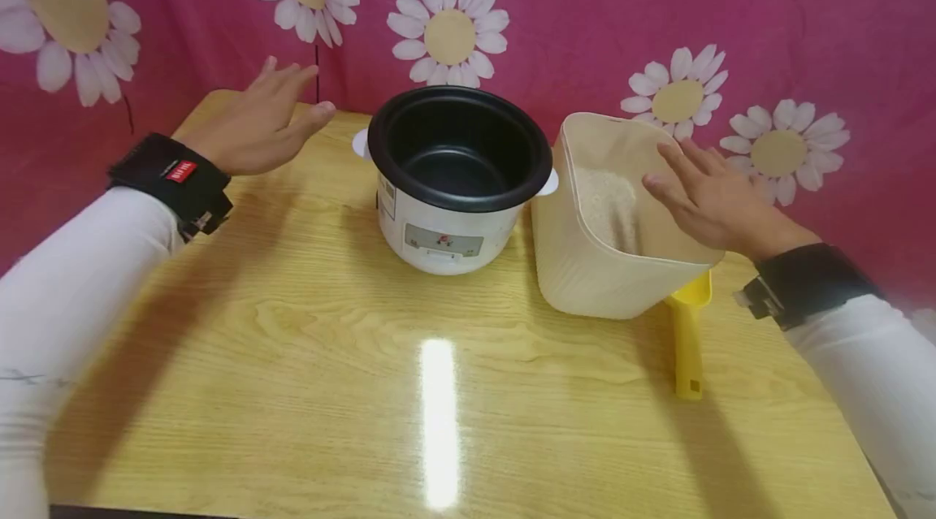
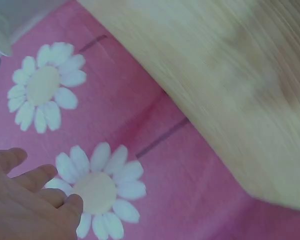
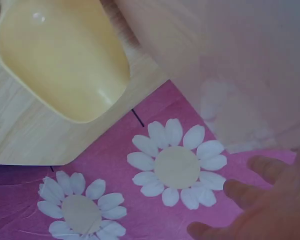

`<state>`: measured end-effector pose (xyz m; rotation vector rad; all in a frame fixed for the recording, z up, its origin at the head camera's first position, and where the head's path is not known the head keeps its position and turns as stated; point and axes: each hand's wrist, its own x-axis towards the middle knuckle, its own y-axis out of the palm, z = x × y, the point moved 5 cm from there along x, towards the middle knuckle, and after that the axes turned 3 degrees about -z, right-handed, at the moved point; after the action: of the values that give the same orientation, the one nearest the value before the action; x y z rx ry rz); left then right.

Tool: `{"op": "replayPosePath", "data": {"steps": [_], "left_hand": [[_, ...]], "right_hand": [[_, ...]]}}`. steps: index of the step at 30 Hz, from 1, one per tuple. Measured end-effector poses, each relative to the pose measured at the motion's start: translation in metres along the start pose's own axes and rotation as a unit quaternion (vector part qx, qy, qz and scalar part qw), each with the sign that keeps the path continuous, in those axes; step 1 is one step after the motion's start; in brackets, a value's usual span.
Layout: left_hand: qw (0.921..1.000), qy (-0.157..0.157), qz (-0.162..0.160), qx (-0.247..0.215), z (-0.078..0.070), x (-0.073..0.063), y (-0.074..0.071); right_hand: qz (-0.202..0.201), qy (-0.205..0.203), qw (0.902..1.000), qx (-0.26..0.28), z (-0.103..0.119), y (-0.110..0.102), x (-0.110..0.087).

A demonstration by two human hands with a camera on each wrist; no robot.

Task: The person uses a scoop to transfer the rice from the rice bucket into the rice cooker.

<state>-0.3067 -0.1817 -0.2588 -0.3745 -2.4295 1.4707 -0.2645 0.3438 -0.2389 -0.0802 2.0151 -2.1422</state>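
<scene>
My left hand (image 1: pixel 266 121) hovers over the far left of the table, fingers extended and holding nothing. To its right stands a white rice cooker (image 1: pixel 442 239) with a black inner pot (image 1: pixel 459 145) that looks bare inside. My right hand (image 1: pixel 720 198) is held above the right side of a cream bin (image 1: pixel 600 283), its fingers spread and nothing in them. Rice-like grain (image 1: pixel 607 206) lies inside that bin. Beside the bin, partly hidden under its rim, a yellow scoop (image 1: pixel 689 348) rests on the table. In the right wrist view the scoop's bowl (image 3: pixel 65 60) shows close up.
The wooden table (image 1: pixel 292 389) runs up to a pink cloth (image 1: pixel 570 7) printed with white daisies. A light reflection crosses the table's front middle. The table's corner edge (image 2: pixel 210 145) shows in the left wrist view.
</scene>
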Motion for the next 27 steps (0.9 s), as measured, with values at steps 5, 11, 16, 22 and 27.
{"op": "replayPosePath", "data": {"steps": [5,11,16,22,27], "left_hand": [[0.9977,0.009,0.008,-0.067,-0.013,0.008,0.009],[0.9895,-0.009,-0.002,-0.144,-0.027,0.014,0.02],[0.9803,-0.009,-0.008,-0.197,-0.033,0.018,0.033],[0.9642,-0.004,-0.01,-0.265,-0.04,0.022,0.049],[0.95,0.0,-0.017,-0.312,-0.047,0.026,0.063]], "right_hand": [[-0.013,0.011,0.9995,0.025,-0.008,-0.005,-0.004],[-0.042,0.013,0.9981,0.043,-0.024,-0.014,-0.011],[-0.066,0.02,0.9968,0.04,-0.04,-0.013,-0.022],[-0.104,0.076,0.9914,0.025,-0.061,-0.007,-0.04],[-0.073,0.123,0.9895,0.019,-0.073,-0.001,-0.054]]}}
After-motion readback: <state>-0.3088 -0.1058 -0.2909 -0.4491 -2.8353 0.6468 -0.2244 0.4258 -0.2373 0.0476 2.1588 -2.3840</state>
